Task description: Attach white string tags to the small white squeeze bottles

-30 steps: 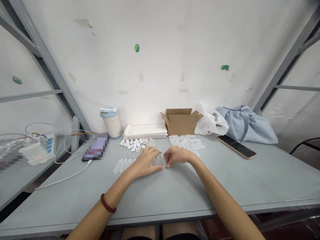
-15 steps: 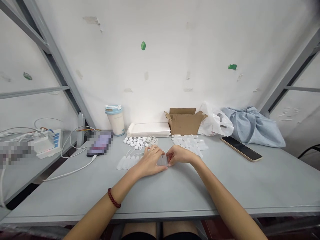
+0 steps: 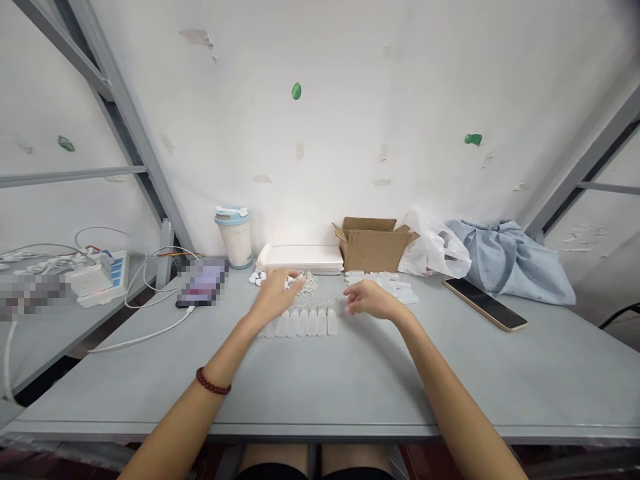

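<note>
1. The hands have just parted. A moment ago both were gathered at the right end of the row of plastic pieces (image 3: 302,323); now the left hand (image 3: 273,297) is at the small white caps (image 3: 257,277) and cord heap (image 3: 310,285), and the right hand (image 3: 373,300) has drawn away to the right.
2. That leaves the end piece (image 3: 332,323) lying untouched, side by side with its neighbours on the worktop (image 3: 350,380). I judge that its placing is finished for now.
3. The row lies in front of the cord heap, with thin cords (image 3: 320,305) trailing from the far ends of the pieces; the left forearm covers part of its left end.
4. Left grip: thumb and forefinger spread, nothing seen between them; whether the fingertips touch the heap I cannot tell.
5. Right grip: released, fingers loosely bent, nothing visible in it, just beside the loose clear pieces (image 3: 405,293).
6. The cardboard box (image 3: 375,250) behind stands with flaps up, its inside hidden from this angle.
7. The white plastic bag (image 3: 433,250) slumps beside it, contents impossible to make out.
8. The cup (image 3: 236,240) stands upright with its lid on, so what it holds is hidden.
</note>
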`<state>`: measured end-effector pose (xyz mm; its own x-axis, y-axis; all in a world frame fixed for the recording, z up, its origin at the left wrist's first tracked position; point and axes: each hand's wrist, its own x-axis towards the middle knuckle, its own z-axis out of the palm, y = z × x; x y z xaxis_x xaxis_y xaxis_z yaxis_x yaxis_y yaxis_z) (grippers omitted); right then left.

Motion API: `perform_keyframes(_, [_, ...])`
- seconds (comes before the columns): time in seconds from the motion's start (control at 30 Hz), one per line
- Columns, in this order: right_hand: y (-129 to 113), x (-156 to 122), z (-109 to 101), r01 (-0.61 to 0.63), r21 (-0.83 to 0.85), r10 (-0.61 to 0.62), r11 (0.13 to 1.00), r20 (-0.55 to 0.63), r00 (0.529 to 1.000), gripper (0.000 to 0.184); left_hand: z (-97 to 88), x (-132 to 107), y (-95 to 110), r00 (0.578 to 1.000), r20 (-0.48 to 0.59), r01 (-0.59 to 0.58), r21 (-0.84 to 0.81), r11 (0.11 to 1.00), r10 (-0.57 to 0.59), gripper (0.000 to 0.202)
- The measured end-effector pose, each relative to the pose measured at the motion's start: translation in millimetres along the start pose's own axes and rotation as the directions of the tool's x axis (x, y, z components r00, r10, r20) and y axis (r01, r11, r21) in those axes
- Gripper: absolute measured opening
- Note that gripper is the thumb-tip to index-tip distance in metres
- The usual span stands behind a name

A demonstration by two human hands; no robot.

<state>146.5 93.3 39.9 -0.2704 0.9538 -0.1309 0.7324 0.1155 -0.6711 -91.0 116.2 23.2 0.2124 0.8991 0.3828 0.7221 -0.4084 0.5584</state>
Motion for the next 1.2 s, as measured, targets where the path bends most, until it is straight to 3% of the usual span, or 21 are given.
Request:
perform_keyframes(0.07, [5.6, 4.2, -2.7, -0.023, -0.016, 0.020, 1.000, -0.171, 0.985, 0.033, -7.3, 11.1, -15.5, 0.999, -0.048, 0.027, 0.050, 0.998, -0.025, 0.028])
perform_keyframes(0.13, [10.9, 9.9, -1.3, -0.037, -0.125, -0.007, 0.991, -0.339, 0.941, 0.034, -9.9, 19.0, -25.6, 1.000, -0.002, 0.023, 0.088, 0.996, -0.023, 0.025])
perform_keyframes(0.2, [14.6, 14.9, 2.8, -0.077, -0.267, -0.047, 0.961, -0.428, 0.902, 0.034, -8.6, 24.6, -27.9, 0.998, 0.053, 0.012, 0.149, 0.989, -0.020, 0.023])
perform_keyframes(0.37, [17.4, 18.2, 13.2, -0.146, -0.523, -0.089, 0.840, -0.399, 0.913, 0.039, 2.8, 37.2, -12.8, 0.994, 0.097, 0.019, 0.304, 0.953, -0.051, 0.021])
perform_keyframes(0.57, [24.3, 19.1, 17.9, -0.145, -0.617, -0.078, 0.773, -0.320, 0.944, 0.038, 15.7, 45.8, -0.7, 0.995, 0.037, 0.078, 0.286, 0.955, -0.092, 0.013])
perform_keyframes(0.77, [24.0, 20.7, 17.5, -0.169, -0.627, -0.067, 0.761, -0.335, 0.940, 0.033, 7.3, 37.6, -5.5, 0.991, -0.056, 0.131, 0.128, 0.983, -0.125, 0.023])
perform_keyframes(0.93, [20.0, 26.0, 23.2, -0.178, -0.638, -0.077, 0.749, -0.351, 0.933, 0.031, 1.4, 28.0, -7.2, 0.975, -0.111, 0.173, -0.158, 0.972, -0.191, 0.028])
perform_keyframes(1.1, [17.5, 32.2, 29.1, -0.161, -0.629, -0.092, 0.761, -0.351, 0.932, 0.031, 5.4, 25.5, 0.5, 0.955, -0.018, 0.264, -0.396, 0.879, -0.295, 0.027])
perform_keyframes(1.2, [11.7, 27.3, 31.5, -0.028, -0.467, -0.188, 0.884, -0.408, 0.893, 0.032, 5.8, 22.4, 8.3, 0.941, 0.085, 0.324, -0.498, 0.804, -0.327, 0.025])
